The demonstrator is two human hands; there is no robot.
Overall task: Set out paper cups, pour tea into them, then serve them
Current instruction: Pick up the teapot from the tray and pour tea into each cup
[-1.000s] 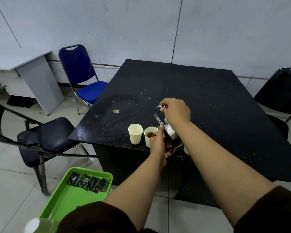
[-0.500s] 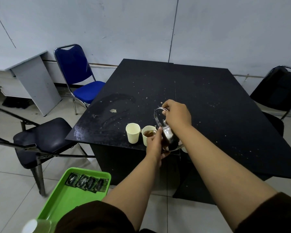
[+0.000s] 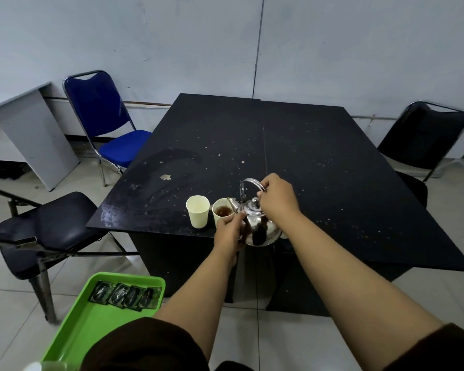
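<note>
Now the kettle (image 3: 257,226), its handle in the right hand's (image 3: 277,196) grip, points its spout left over the filled cup (image 3: 223,214), which the left hand (image 3: 229,231) grips; the empty cup (image 3: 198,211) stands just beyond.

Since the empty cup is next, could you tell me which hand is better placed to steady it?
Probably the left hand: it already holds the filled cup, right beside the empty cup. The right hand grips the kettle handle.

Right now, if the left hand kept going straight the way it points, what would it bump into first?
Probably the cup with tea, straight ahead of the left hand, whose fingers are already at its side beside the kettle. Depth is unclear.
</note>
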